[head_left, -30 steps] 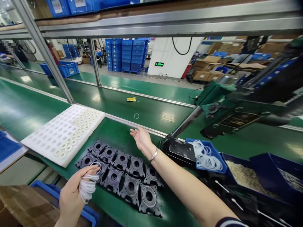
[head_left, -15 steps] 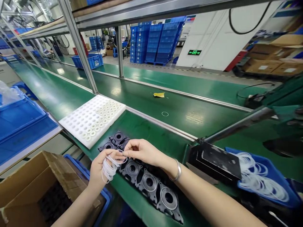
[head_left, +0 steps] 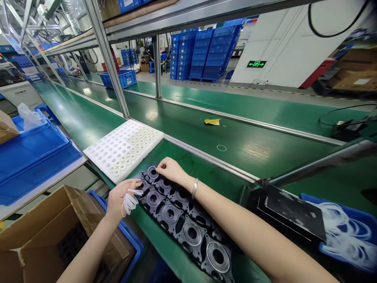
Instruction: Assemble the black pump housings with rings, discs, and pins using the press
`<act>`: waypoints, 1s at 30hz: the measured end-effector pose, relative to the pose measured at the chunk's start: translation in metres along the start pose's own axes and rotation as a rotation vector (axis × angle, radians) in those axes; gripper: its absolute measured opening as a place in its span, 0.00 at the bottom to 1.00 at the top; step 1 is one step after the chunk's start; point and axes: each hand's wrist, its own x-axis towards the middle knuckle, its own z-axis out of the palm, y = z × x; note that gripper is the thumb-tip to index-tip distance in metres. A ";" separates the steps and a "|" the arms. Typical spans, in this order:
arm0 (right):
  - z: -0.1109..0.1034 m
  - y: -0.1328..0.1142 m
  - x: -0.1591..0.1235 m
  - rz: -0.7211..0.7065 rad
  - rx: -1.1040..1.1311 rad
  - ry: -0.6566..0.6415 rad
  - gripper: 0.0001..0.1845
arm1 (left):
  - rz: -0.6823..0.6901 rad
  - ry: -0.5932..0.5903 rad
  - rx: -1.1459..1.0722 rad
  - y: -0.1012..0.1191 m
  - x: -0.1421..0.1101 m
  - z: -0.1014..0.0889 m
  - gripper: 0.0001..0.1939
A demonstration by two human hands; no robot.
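Two rows of black round-bored metal parts (head_left: 179,220) lie on the green bench in front of me. My left hand (head_left: 119,196) is closed on a bunch of thin white rings (head_left: 129,201) at the near left end of the rows. My right hand (head_left: 170,169) reaches over the far left part (head_left: 152,172), fingertips pinched down on its rim, apparently on a white ring. A metal bracelet sits on that wrist.
A white foam tray (head_left: 123,147) with holes and some white washers lies left of the parts. A blue bin of white rings (head_left: 347,236) and a black block (head_left: 288,212) sit right. An open cardboard box (head_left: 59,232) and blue crates (head_left: 32,153) stand lower left. A yellow scrap (head_left: 212,122) lies on the conveyor.
My right hand went from open over the bench to the ring bunch in my left hand, then out to the far left black part. The view swung left.
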 end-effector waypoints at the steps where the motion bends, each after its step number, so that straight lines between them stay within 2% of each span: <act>1: 0.003 0.002 0.002 -0.001 -0.017 0.004 0.12 | 0.048 -0.015 0.069 -0.002 0.003 0.002 0.15; 5: 0.009 0.008 0.006 0.001 -0.078 0.019 0.07 | 0.286 -0.171 0.283 -0.009 0.019 0.016 0.18; 8: 0.010 0.010 0.006 -0.006 -0.116 0.021 0.06 | 0.378 -0.300 0.365 -0.015 0.027 0.026 0.19; 11: 0.008 0.010 0.003 -0.054 -0.147 0.010 0.06 | 0.399 -0.360 0.410 -0.018 0.031 0.029 0.19; 14: 0.006 0.012 -0.003 -0.162 -0.169 -0.050 0.18 | 0.416 -0.403 0.427 -0.019 0.033 0.025 0.21; 16: 0.002 0.012 -0.006 -0.282 -0.279 -0.115 0.23 | 0.419 -0.439 0.424 -0.020 0.034 0.022 0.22; 18: -0.003 0.012 -0.007 -0.417 -0.487 -0.162 0.25 | 0.425 -0.477 0.435 -0.020 0.035 0.020 0.22; 20: -0.009 0.011 -0.007 -0.525 -0.691 -0.178 0.24 | 0.438 -0.508 0.470 -0.021 0.036 0.020 0.22; 24: -0.024 0.004 -0.004 -0.661 -0.895 -0.216 0.15 | 0.445 -0.562 0.557 -0.021 0.035 0.022 0.22; 27: -0.034 -0.002 -0.004 -0.769 -0.993 -0.301 0.10 | 0.426 -0.613 0.602 -0.018 0.035 0.022 0.23; 30: -0.039 -0.004 -0.004 -0.845 -0.998 -0.373 0.10 | 0.402 -0.670 0.641 -0.013 0.035 0.021 0.24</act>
